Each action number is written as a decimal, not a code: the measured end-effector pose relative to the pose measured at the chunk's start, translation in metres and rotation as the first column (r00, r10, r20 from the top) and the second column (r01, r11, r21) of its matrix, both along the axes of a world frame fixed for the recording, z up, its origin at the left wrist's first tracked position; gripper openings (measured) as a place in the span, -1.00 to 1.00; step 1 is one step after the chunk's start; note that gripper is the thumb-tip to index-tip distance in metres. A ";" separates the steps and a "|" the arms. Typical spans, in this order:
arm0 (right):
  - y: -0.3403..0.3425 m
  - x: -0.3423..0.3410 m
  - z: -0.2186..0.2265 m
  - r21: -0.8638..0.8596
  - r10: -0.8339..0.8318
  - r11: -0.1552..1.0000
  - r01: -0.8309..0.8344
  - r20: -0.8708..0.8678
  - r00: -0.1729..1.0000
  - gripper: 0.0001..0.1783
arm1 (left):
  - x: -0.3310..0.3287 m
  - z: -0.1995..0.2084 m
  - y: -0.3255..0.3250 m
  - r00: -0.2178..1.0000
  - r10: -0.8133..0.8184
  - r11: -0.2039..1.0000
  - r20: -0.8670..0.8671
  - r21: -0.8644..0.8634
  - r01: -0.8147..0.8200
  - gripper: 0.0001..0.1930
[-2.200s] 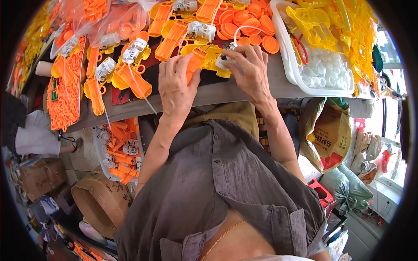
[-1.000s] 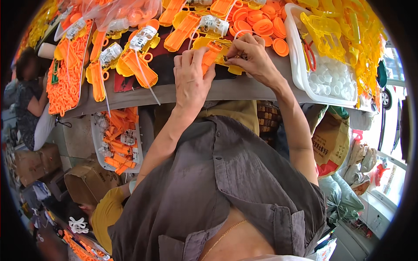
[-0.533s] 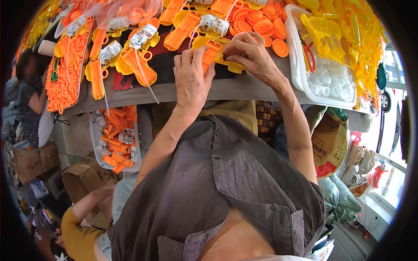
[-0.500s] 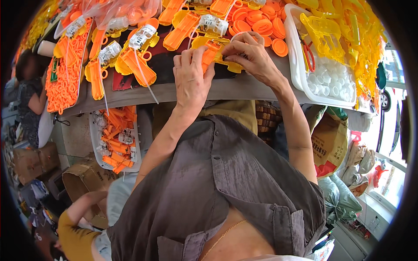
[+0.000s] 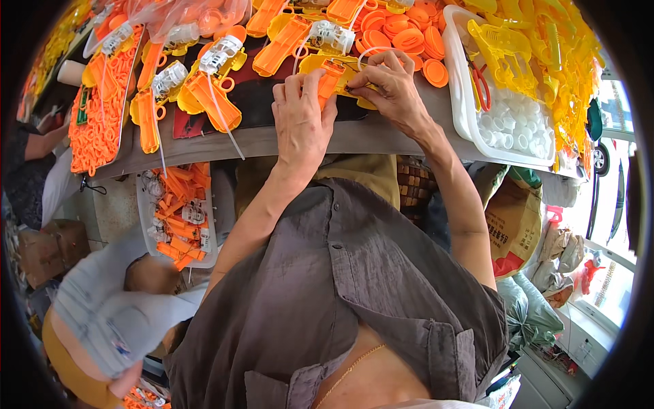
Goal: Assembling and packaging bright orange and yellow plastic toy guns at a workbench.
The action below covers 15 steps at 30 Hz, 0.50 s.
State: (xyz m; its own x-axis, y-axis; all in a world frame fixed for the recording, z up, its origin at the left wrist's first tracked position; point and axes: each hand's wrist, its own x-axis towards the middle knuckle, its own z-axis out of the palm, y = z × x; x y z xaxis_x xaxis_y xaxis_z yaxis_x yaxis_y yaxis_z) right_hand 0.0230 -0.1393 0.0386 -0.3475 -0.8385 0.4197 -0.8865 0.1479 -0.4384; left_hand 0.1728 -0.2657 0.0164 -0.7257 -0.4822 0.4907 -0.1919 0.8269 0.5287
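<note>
My left hand (image 5: 302, 119) is closed around an orange plastic part (image 5: 331, 76) set in a yellow plastic shell (image 5: 311, 63) at the table's near edge. My right hand (image 5: 392, 88) pinches something small and dark at the shell's right side, its fingertips touching the shell; the piece is too small to name. A thin pale tube (image 5: 365, 53) curves near those fingers. Beyond my left hand lie several similar orange-and-yellow assemblies (image 5: 283, 49), with clear-and-white mechanisms (image 5: 332, 35) and loose pale strips.
Orange discs (image 5: 409, 41) are heaped behind my right hand. A white tub (image 5: 458, 102) at right holds clear caps, yellow parts and red-handled scissors (image 5: 481, 87). Orange rings (image 5: 102, 136) fill a tray at left. Below stands a bin (image 5: 216, 232) of orange parts. A person (image 5: 109, 300) bends at lower left.
Both hands stay almost in place on the yellow shell and orange part. At lower left, a person has leaned in beside the bin, and another person at far left has shifted.
</note>
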 end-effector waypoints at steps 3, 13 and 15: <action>0.000 -0.001 0.008 0.024 0.019 1.000 -0.019 0.002 1.000 -0.84 | 0.000 0.000 0.000 1.000 0.003 1.000 0.000 -0.008 -0.003 -0.48; -0.004 -0.006 0.017 0.103 0.044 0.992 -0.068 0.218 0.975 -0.85 | 0.000 -0.001 0.000 1.000 0.005 1.000 0.001 -0.011 -0.005 -0.49; -0.005 -0.007 0.020 0.122 0.047 0.990 -0.073 0.203 0.978 -0.85 | -0.001 -0.002 0.000 1.000 0.007 1.000 -0.001 -0.009 -0.007 -0.49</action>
State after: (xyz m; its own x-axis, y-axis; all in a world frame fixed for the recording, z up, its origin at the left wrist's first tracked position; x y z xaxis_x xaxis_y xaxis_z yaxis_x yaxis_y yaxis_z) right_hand 0.0161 -0.1443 0.0585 -0.3605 -0.9027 0.2347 -0.7925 0.1638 -0.5875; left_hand 0.1722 -0.2654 0.0148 -0.7221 -0.4829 0.4954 -0.1972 0.8301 0.5217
